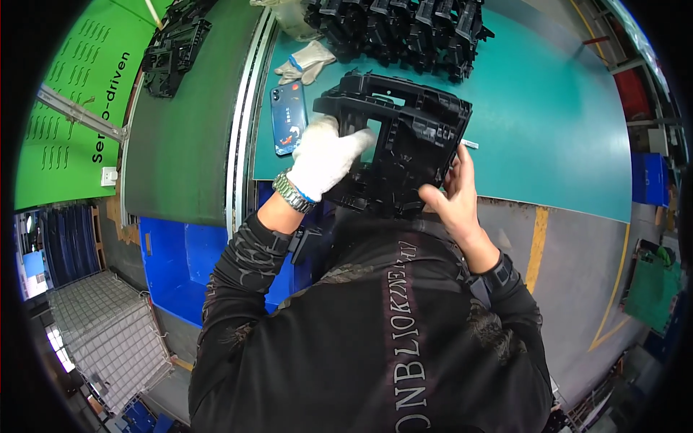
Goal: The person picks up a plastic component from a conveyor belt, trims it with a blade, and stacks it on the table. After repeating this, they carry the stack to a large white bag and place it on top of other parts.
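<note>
Between my hands is a black molded plastic frame (419, 148) with openings and ribs, raised in front of my body at the bench's near edge. My left hand (323, 155), in a white knitted glove, grips its left side, the thumb reaching across toward an opening. Bare, my right hand (456, 195) holds the lower right corner, thumb in front and fingers behind the edge. Left of the frame, a dark blue phone (288, 119) with a patterned back lies on the bench, and a spare pair of whitish gloves (307, 63) rests just beyond it.
Several similar black plastic parts (397, 32) stand in a row at the back of the teal bench (556, 137). A dark green conveyor belt (191, 137) runs along the left, carrying more black parts (173, 54). Below it sits a blue bin (173, 267).
</note>
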{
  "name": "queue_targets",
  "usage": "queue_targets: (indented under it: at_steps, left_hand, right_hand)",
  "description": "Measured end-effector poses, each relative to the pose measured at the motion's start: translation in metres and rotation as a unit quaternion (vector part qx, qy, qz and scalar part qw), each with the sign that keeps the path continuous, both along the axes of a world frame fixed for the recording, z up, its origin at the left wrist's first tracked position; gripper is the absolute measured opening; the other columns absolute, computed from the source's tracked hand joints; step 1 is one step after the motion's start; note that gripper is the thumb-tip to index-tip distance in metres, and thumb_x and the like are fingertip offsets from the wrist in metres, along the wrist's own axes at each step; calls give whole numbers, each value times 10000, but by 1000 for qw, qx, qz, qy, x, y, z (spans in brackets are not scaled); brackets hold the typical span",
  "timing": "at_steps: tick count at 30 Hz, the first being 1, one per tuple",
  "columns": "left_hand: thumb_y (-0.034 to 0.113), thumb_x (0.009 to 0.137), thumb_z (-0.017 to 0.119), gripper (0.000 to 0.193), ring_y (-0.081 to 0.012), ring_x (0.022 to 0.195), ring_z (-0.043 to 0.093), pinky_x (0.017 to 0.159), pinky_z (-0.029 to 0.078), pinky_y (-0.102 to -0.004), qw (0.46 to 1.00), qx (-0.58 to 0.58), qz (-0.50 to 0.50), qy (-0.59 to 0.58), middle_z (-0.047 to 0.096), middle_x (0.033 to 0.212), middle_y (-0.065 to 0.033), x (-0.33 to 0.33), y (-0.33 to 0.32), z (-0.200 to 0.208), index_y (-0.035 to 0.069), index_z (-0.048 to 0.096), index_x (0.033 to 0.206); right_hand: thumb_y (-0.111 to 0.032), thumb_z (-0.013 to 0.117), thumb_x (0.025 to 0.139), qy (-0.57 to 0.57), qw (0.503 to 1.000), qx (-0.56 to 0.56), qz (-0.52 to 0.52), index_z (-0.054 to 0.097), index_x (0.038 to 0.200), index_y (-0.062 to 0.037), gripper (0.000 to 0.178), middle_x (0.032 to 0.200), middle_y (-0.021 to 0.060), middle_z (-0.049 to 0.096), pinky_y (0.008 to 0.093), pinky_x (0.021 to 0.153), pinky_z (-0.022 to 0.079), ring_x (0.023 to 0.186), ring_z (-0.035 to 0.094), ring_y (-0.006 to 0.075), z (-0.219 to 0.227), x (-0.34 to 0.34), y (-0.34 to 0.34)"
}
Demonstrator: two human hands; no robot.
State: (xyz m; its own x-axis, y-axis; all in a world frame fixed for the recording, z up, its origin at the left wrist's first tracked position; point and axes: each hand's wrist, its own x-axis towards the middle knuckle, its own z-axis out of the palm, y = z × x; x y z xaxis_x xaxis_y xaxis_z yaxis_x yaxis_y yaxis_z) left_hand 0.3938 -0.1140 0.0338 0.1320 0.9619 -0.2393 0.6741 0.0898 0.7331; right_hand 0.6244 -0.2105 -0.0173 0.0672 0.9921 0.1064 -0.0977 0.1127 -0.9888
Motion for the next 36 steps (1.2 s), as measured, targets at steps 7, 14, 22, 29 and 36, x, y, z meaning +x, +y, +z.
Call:
queue_targets:
  at_steps: [7,14,22,29,36]
  left_hand:
    - [361,895,707,395,-138,753,659,694,535,-276,969,-93,10,-230,714,914,-69,-5,-3,-6,-5,701,1045]
    - [352,995,586,350,-125,767,657,679,546,-259,834,-246,52,-491,709,997,-61,-14,-16,-16,39,670,1126]
    - [332,1000,582,354,-116,753,645,659,535,-255,849,-216,50,-480,706,1004,-52,-15,-11,-21,33,633,1183]
    - [319,1000,569,414,-112,799,649,721,530,-247,880,-167,12,-445,701,1090,-65,-6,-12,4,10,593,1274]
    - [203,914,586,512,-158,978,658,854,521,-291,854,-110,-61,-505,582,1387,-152,50,9,71,32,536,1394]
  right_hand:
    - [-129,763,885,46,994,-100,-3,330,1459,59,743,1304,152,584,336,1004,497,1160,606,204,11,1,19]
    - [-186,731,928,168,967,-193,13,468,1353,57,556,1220,136,636,327,960,536,1081,646,174,10,0,23]
    - [-249,648,993,223,957,-187,8,494,1337,49,481,1234,130,638,316,965,532,1078,651,172,11,-5,23]
    - [-243,607,1018,157,975,-154,40,508,1341,35,438,1252,121,636,316,956,535,1079,657,177,15,5,24]
    - [-222,531,1043,294,948,-119,-36,460,1413,6,441,1277,125,623,339,967,527,1125,636,211,38,52,31]
